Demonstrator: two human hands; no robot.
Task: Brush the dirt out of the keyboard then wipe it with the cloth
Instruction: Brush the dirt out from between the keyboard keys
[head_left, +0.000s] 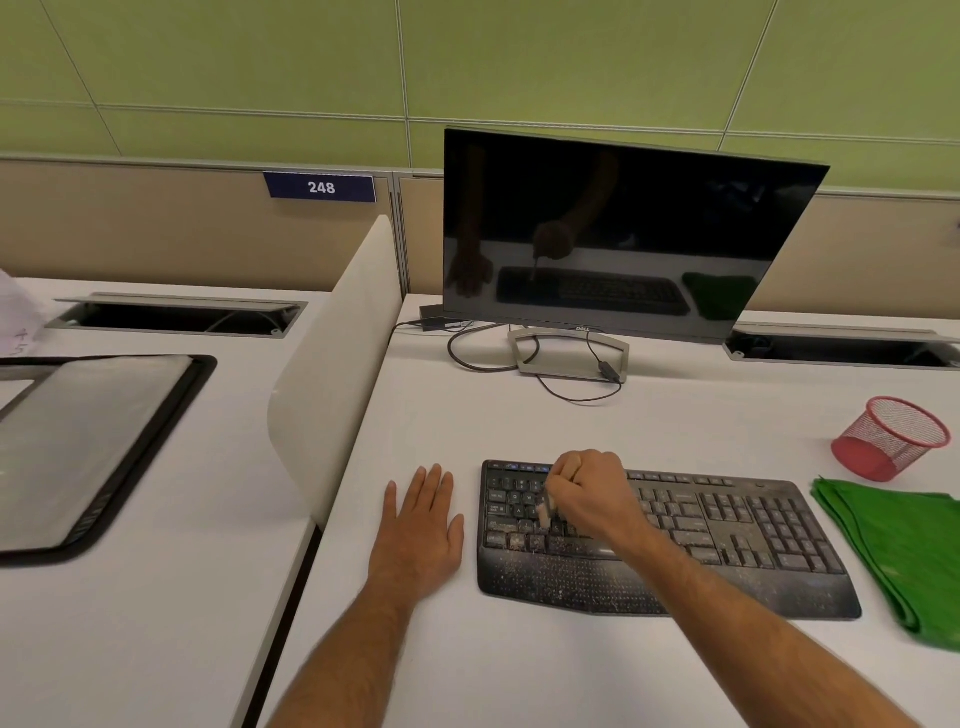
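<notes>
A black keyboard (727, 525) speckled with pale dirt lies on the white desk (519, 426). My right hand (592, 491) grips a small brush (545, 512), whose pale bristles touch the keys on the keyboard's left side. My left hand (418, 525) rests flat on the desk just left of the keyboard, fingers straight, holding nothing. A folded green cloth (904, 551) lies on the desk right of the keyboard.
A dark Dell monitor (623, 234) stands behind the keyboard with cables around its stand. A red mesh cup (891, 436) sits behind the cloth. A white divider panel (332, 374) separates the neighbouring desk at left, where a covered tray-like object (88, 447) lies.
</notes>
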